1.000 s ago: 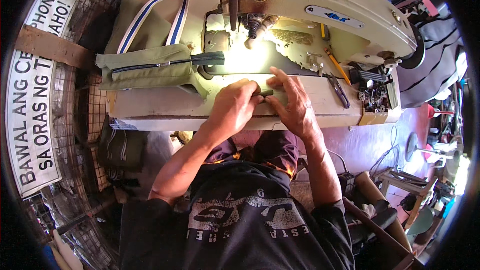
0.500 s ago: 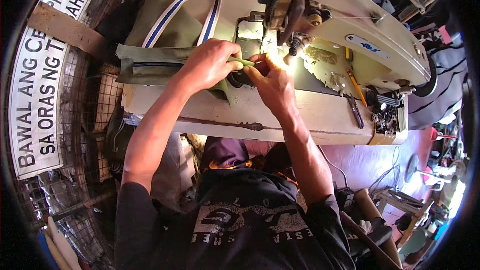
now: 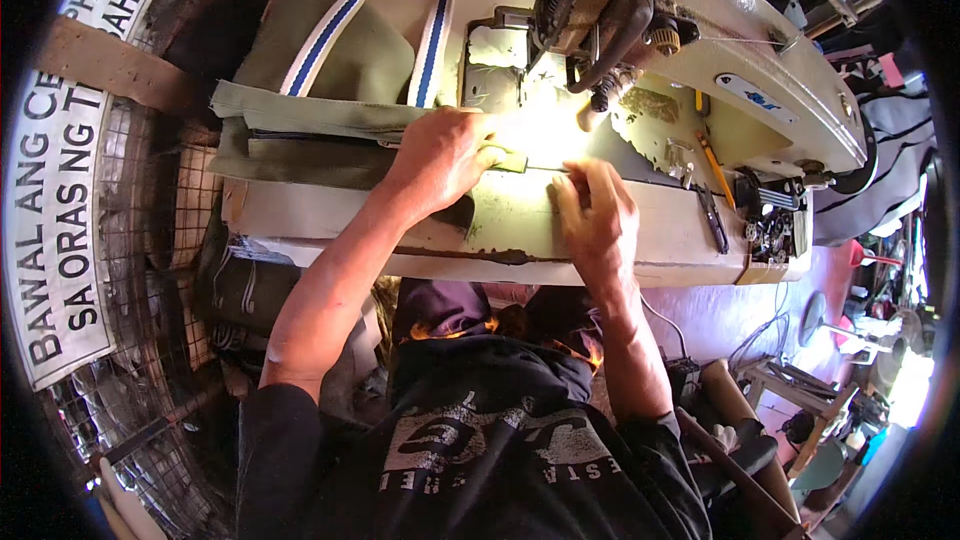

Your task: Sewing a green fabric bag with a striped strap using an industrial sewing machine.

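My left hand pinches a short olive-green fabric strip just in front of the brightly lit needle area. To its right, my right hand has bent, loosely parted fingers, slightly blurred, with nothing visible held. The sewing machine spans the back and right of the work surface. An olive fabric bag piece with a dark zipper lies at the left, under a white-and-blue webbing strap.
Dark snips, an orange pencil-like tool and a holder of bobbins sit on the machine's right. A wire-mesh wall with a signboard stands at left. A rolled brown item is at lower right.
Both hands moved up toward the needle with the strip. Since half a second ago my right hand released the strip and drew right and down, while my left hand moved slightly right, still pinching it.
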